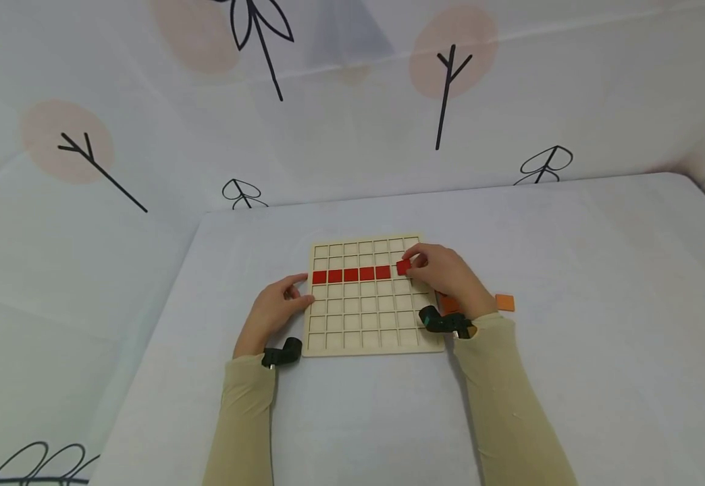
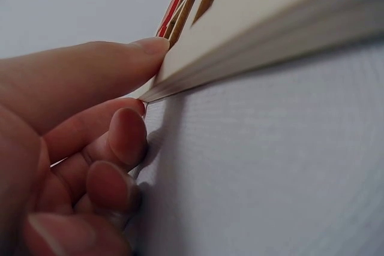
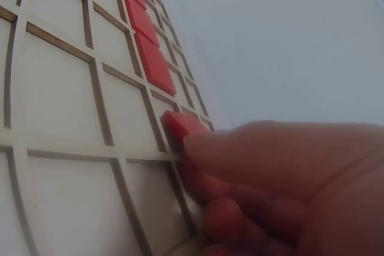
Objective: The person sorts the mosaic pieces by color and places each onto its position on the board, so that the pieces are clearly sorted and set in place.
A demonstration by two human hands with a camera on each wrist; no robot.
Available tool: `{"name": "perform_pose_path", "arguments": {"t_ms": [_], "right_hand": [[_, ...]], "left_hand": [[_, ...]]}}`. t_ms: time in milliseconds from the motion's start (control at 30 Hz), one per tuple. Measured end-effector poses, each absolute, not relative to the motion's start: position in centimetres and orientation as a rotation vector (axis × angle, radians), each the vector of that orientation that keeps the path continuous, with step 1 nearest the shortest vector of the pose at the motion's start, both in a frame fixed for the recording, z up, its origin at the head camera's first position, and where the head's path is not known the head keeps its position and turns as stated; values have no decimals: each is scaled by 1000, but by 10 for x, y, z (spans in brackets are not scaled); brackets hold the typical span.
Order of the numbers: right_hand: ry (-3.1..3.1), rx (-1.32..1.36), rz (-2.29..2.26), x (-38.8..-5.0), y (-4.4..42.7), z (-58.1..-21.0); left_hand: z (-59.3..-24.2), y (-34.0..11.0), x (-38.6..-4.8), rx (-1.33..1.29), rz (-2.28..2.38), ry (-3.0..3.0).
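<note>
- Left hand (image 1: 272,312): at the board's left edge, thumb and forefinger pinching it; other fingers curled.
- Grid board (image 1: 369,352): pale, flat on the bench (image 1: 620,351), divided into seven columns of shallow square cells.
- Row of red tiles (image 1: 350,275): five, side by side, one per cell, filling the third row from the far edge, columns one to five.
- Held red tile (image 1: 404,267): over the sixth column of that row, tilted, not seated. Contact with the board: cannot tell.
- Right hand (image 1: 450,273): fingers narrowed, pinching the held red tile between thumb and fingertips.
- Orange tiles (image 1: 505,302): two visible on the bench, right of the board; the nearer one partly hidden by the right wrist.
</note>
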State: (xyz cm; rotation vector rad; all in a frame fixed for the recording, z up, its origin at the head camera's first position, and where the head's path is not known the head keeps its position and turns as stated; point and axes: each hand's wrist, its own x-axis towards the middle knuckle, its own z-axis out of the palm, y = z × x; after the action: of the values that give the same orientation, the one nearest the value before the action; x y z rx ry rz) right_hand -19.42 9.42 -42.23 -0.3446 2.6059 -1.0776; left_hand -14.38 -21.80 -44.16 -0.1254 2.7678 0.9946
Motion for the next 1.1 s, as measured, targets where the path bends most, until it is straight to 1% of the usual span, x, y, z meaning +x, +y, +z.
{"name": "perform_pose_path", "arguments": {"t_ms": [1100], "right_hand": [[2694,-406,-979,-193,89,-429]], "left_hand": [[-440,-218,-144,-135,969,2765]]}}
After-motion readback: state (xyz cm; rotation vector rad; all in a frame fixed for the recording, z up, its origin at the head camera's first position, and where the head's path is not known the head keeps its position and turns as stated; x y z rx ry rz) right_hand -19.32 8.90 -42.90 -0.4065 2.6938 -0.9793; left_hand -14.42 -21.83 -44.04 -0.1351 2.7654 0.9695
